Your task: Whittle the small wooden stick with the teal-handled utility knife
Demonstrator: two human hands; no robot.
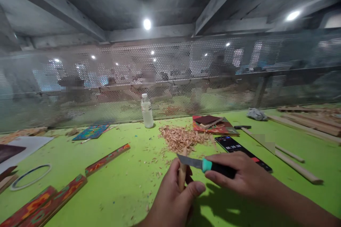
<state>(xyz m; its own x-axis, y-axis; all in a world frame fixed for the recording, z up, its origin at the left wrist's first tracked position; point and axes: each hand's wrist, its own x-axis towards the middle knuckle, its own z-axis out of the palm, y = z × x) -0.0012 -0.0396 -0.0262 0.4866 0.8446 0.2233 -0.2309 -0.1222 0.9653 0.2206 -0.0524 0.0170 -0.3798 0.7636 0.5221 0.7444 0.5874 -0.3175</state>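
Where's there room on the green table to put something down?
The biggest nearly bare patch lies between the red painted wooden strips and the left hand, with some crumbs. Another lies between the thin white ring and the flat blue painted board. It's crowded farther back: pale wood shavings, black phone, wooden-handled hammer.

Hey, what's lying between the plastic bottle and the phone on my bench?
A heap of wood shavings lies between the bottle and the phone, as the head view shows.
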